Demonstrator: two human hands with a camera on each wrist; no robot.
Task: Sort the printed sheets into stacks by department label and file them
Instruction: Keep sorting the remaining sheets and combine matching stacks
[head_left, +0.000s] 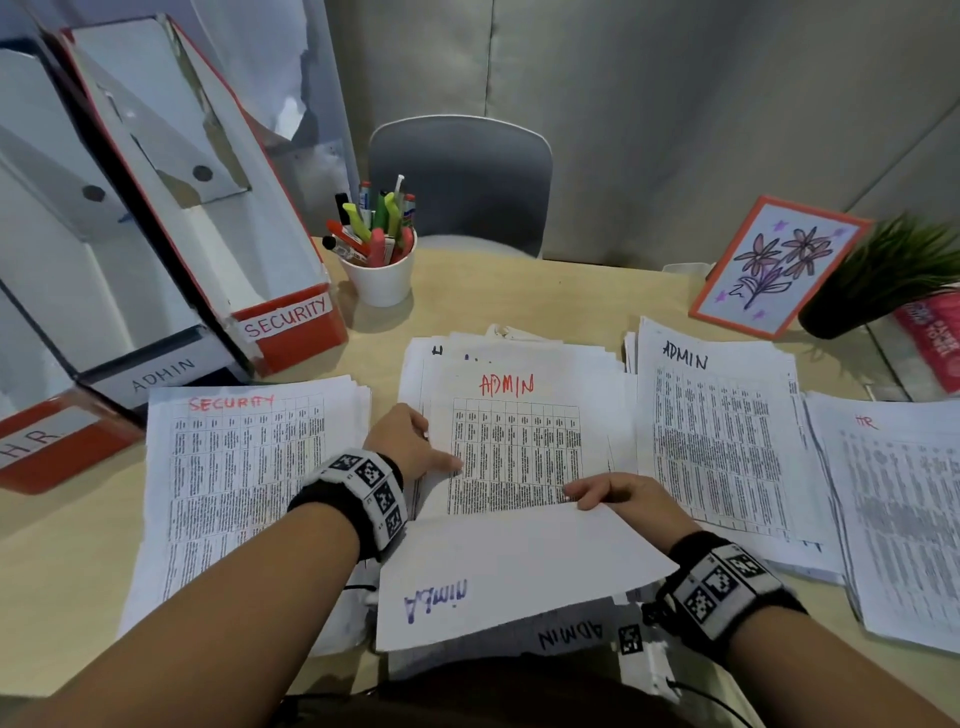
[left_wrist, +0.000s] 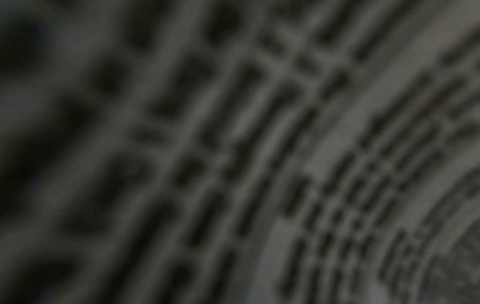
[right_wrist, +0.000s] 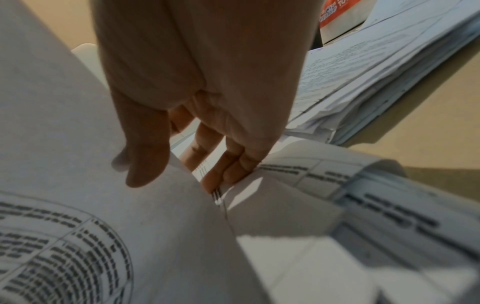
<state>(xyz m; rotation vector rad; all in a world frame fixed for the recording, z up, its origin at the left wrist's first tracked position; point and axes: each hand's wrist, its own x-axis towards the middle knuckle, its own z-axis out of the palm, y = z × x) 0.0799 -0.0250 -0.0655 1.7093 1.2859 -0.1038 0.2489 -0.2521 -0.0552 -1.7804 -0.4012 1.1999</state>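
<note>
- Head view, table (head_left: 545, 296): four paper groups laid left to right — SECURITY stack (head_left: 244, 467) at left, middle pile (head_left: 514, 431) topped by a red-lettered ADMIN sheet, ADMIN stack (head_left: 722, 441) to its right, HR stack (head_left: 898, 509) at far right.
- Head view, left hand (head_left: 410, 441): resting flat on the left edge of the middle pile, fingers extended and pressed on the paper, nothing pinched.
- Head view, right hand (head_left: 623, 501): pinching the far edge of a folded-over sheet (head_left: 519, 566), thumb on top, fingers underneath; sheet turned blank side up toward the near edge, "Admin" lettering showing through reversed.
- Head view, far left: three file boxes, labelled SECURITY (head_left: 291, 317), ADMIN (head_left: 161, 374) and HR (head_left: 47, 441).
- Head view, far side: white cup of pens (head_left: 382, 280), grey chair (head_left: 462, 182), framed flower drawing (head_left: 774, 265), potted plant (head_left: 883, 275).
- Left wrist view: dark, blurred printed rows filling the frame; hand not visible, grip not readable here.
- Right wrist view: right hand (right_wrist: 197, 107) with thumb over the lifted sheet (right_wrist: 78, 144), fingers (right_wrist: 233, 164) curled beneath its edge; neighbouring paper stack (right_wrist: 376, 72) at right, apart from the hand.
</note>
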